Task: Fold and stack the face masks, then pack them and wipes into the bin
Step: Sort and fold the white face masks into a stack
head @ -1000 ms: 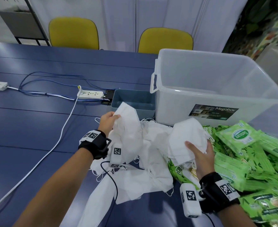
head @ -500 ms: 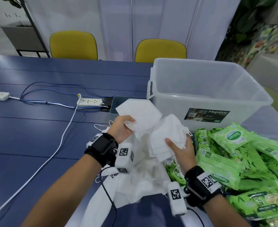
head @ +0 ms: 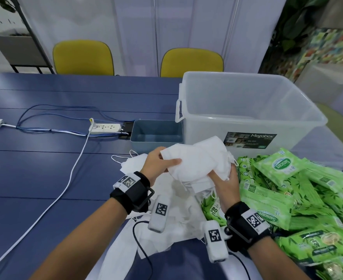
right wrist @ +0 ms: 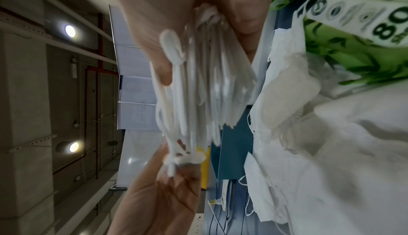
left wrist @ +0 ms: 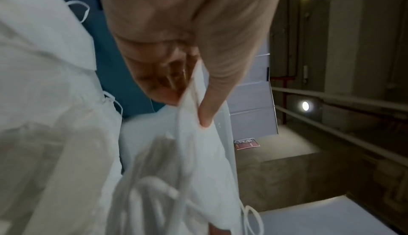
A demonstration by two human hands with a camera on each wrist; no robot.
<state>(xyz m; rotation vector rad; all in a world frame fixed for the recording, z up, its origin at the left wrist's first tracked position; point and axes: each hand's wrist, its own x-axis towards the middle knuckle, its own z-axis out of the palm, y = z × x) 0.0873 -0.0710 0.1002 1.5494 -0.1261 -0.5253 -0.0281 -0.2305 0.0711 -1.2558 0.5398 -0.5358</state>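
Observation:
Both hands hold one stack of folded white face masks (head: 197, 162) above the table, in front of the clear plastic bin (head: 247, 110). My left hand (head: 161, 165) pinches the stack's left edge, thumb on top; the left wrist view shows the masks (left wrist: 194, 151) between thumb and fingers. My right hand (head: 224, 179) grips the stack's right end, and the right wrist view shows the layered mask edges (right wrist: 205, 90). More loose white masks (head: 174, 215) lie heaped on the table under the hands. Green wipe packs (head: 300, 190) are piled at the right. The bin looks empty.
A small blue-grey tray (head: 156, 134) stands left of the bin. Two power strips (head: 106, 127) and cables (head: 69, 174) run over the blue table (head: 35, 168) at the left. Two yellow chairs (head: 83, 57) stand behind the table.
My left hand has carried its mask rightward onto the stack in my right hand. The hands, apart a second ago, now meet on one stack; the camera has tilted upward.

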